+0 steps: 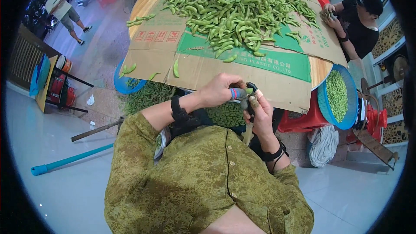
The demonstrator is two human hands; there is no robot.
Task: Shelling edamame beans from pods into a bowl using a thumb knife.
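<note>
Fingers (235, 80) curled, left hand (216, 91) and right hand (261, 113) pinch a green pod (249, 90).

wearer's hands (261, 113): two; tabletop pod heap (236, 11): one; teal pole (73, 160): one

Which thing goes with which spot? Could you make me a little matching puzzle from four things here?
1. Small green piece
2. Cardboard sheet
3. Long teal pole
4. Whitish bundle

A. Left side of the picture
B. Under the big pod heap
C. Right side of the picture
D. Where left hand and right hand meet

Pairs: 1-D, 2-B, 3-A, 4-C
</note>
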